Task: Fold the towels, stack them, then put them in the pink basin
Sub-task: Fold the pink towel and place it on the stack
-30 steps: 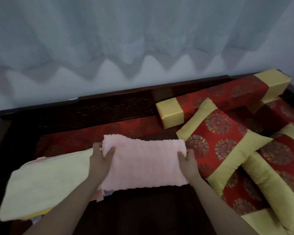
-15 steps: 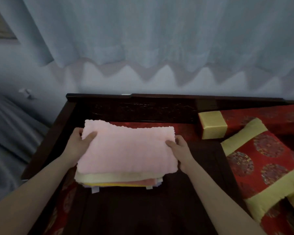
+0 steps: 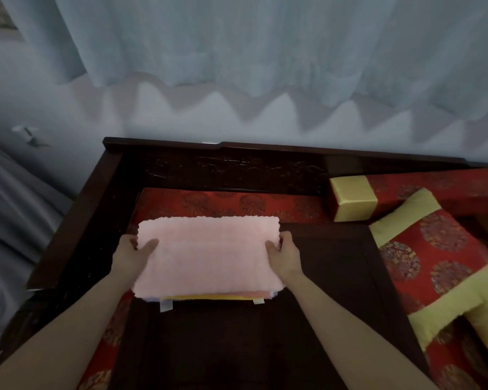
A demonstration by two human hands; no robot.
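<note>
At your 9 o'clock the dark wooden frame (image 3: 76, 220) of the seat runs along the left edge. Just inside it, your left hand (image 3: 133, 254) grips the towel stack (image 3: 212, 277) at the stack's 9 o'clock side. The thumb lies flat on top and the fingers wrap round the edge, out of sight.

The stack sits dead centre in front of you, with a fluffy pink towel (image 3: 209, 246) on top. A yellow layer (image 3: 209, 296) and paler ones peek out along its 6 o'clock edge, and two small white labels (image 3: 166, 305) hang from that edge. You cannot tell whether the stack rests on the surface or is lifted off it. Its far part lies over the red seat pad (image 3: 237, 204) and its near part over the dark desk (image 3: 335, 277).

Your right hand (image 3: 285, 254) grasps the stack at its 3 o'clock side, thumb on the pink towel and fingers curled round the edge.

At 2 o'clock from the stack a red bolster (image 3: 352, 202) with a gold end lies against the backrest. At 3 to 4 o'clock a red and gold cushion (image 3: 434, 263) leans beside the desk. A pale curtain (image 3: 265, 52) hangs at 12 o'clock.
</note>
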